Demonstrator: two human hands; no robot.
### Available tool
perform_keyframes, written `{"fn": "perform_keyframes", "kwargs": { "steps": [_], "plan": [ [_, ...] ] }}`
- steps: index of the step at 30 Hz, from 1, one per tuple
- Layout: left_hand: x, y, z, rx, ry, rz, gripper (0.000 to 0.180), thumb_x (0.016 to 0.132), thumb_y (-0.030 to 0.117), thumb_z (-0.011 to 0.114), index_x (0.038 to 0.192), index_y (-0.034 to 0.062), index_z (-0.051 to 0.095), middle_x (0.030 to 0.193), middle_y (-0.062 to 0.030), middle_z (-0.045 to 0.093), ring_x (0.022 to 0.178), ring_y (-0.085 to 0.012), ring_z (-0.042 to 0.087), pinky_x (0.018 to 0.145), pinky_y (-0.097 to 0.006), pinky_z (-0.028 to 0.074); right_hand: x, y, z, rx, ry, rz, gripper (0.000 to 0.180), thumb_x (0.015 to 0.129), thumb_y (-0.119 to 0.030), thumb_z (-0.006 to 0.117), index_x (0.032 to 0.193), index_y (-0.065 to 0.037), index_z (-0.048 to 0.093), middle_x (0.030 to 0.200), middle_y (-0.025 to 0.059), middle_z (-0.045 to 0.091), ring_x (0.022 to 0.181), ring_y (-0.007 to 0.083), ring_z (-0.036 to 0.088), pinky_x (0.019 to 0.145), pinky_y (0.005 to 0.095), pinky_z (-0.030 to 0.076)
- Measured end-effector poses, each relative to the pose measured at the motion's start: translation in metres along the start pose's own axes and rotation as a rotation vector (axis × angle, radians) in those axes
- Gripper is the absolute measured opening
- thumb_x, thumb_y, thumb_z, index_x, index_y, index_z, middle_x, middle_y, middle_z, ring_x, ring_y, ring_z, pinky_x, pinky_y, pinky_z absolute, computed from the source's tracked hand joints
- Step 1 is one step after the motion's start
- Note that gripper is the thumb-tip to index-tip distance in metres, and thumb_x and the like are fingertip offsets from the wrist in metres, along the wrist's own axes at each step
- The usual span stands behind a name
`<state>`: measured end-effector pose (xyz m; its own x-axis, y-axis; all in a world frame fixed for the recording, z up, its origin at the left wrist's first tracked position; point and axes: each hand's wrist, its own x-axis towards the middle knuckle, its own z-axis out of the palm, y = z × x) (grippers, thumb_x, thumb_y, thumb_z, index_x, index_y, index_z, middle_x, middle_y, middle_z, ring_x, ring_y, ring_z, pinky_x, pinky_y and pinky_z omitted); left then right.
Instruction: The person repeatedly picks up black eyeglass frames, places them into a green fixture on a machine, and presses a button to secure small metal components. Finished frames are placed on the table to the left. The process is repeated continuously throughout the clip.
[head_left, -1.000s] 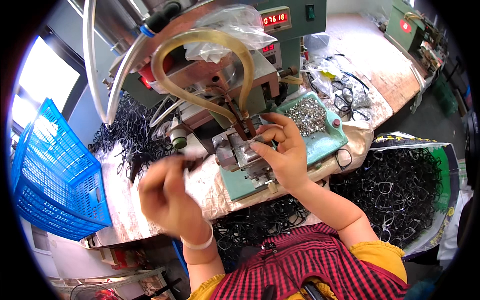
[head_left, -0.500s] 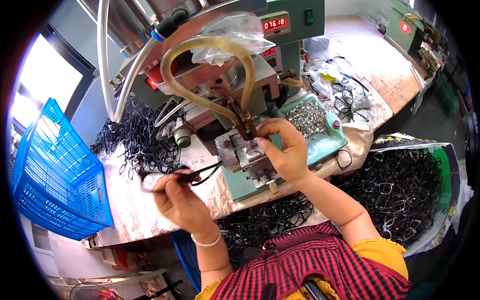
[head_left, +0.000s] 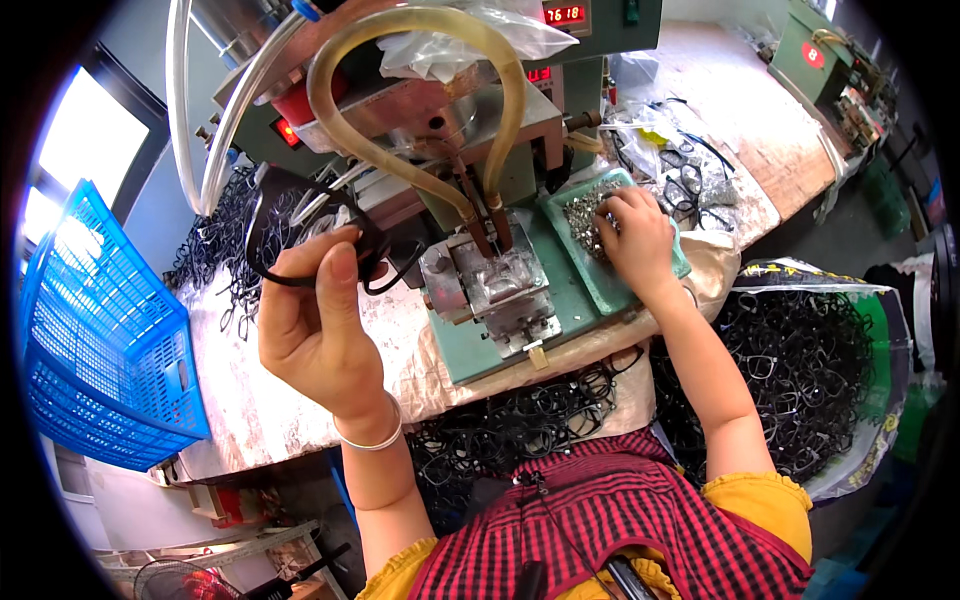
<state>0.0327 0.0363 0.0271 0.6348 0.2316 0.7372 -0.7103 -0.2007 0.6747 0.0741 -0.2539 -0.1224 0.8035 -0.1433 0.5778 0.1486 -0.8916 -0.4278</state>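
My left hand (head_left: 325, 325) is raised over the left part of the bench, its thumb and fingers pinched on a black eyeglass frame (head_left: 372, 242). One rim loops up to the left of the fingers, another sticks out to the right. Over at the teal tray (head_left: 605, 298), my right hand (head_left: 642, 245) dips curled fingertips among small metal parts (head_left: 582, 218). Whatever those tips pinch is too small or hidden. Between the hands stands a metal fixture block (head_left: 505, 285) on a green base, with two brown metal prongs (head_left: 487, 225) coming down onto its top.
A thick yellowish hose (head_left: 335, 60) arches above the fixture. Black eyeglass frames are heaped behind my left hand (head_left: 215, 250), along the bench's front (head_left: 500, 425) and in a big sack (head_left: 790, 370) at right. A blue plastic basket (head_left: 110, 340) stands far left.
My right hand has left the prongs and fixture and moved right into the tray of parts. My left hand has risen with the eyeglass frame, away from the fixture's side.
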Motion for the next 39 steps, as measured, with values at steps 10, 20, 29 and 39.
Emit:
{"fn": "perform_keyframes", "kwargs": {
  "steps": [10,20,29,39],
  "plan": [
    [-0.057,-0.025,-0.033,-0.108,0.158,-0.053,0.018,0.102,0.015,0.057,0.102,-0.0023,0.062,0.093,-0.0146,0.066,0.075,-0.0213,0.063,0.062,-0.033,0.054,-0.006,0.008,-0.004,0.061,0.172,-0.074,0.006,0.079,-0.01,0.07,0.084,-0.007,0.071,0.088,0.0098,0.069,0.091,0.0311,0.065,0.075,0.0404,0.053],
    [-0.014,0.0,0.002,0.047,-0.024,0.018,0.005,0.095,-0.002,0.064,0.096,-0.0064,0.064,0.095,-0.0116,0.069,0.084,-0.0128,0.061,0.081,-0.027,0.052,-0.012,-0.074,-0.03,1.034,-0.027,0.227,0.013,0.084,-0.004,0.072,0.096,0.0,0.074,0.091,0.0075,0.074,0.082,0.0141,0.067,0.075,0.0278,0.052],
    [-0.025,-0.009,-0.017,-0.161,0.019,0.075,0.019,0.1,0.013,0.061,0.109,-0.0039,0.061,0.103,-0.0167,0.067,0.092,-0.0244,0.066,0.075,-0.038,0.059,-0.018,-0.128,-0.014,1.358,-0.032,0.255,0.047,0.084,0.003,0.071,0.126,0.004,0.05,0.105,0.0082,0.068,0.101,0.0129,0.063,0.092,0.0265,0.048],
    [-0.036,-0.005,-0.01,-0.195,-0.096,0.157,0.01,0.093,0.0,0.062,0.101,-0.003,0.068,0.095,-0.0186,0.071,0.075,-0.0219,0.067,0.073,-0.033,0.054,-0.02,-0.138,-0.064,1.387,-0.211,0.311,0.053,0.086,0.0,0.065,0.136,0.002,0.05,0.12,0.0108,0.066,0.12,0.0185,0.059,0.101,0.0318,0.045]
  ]
}}
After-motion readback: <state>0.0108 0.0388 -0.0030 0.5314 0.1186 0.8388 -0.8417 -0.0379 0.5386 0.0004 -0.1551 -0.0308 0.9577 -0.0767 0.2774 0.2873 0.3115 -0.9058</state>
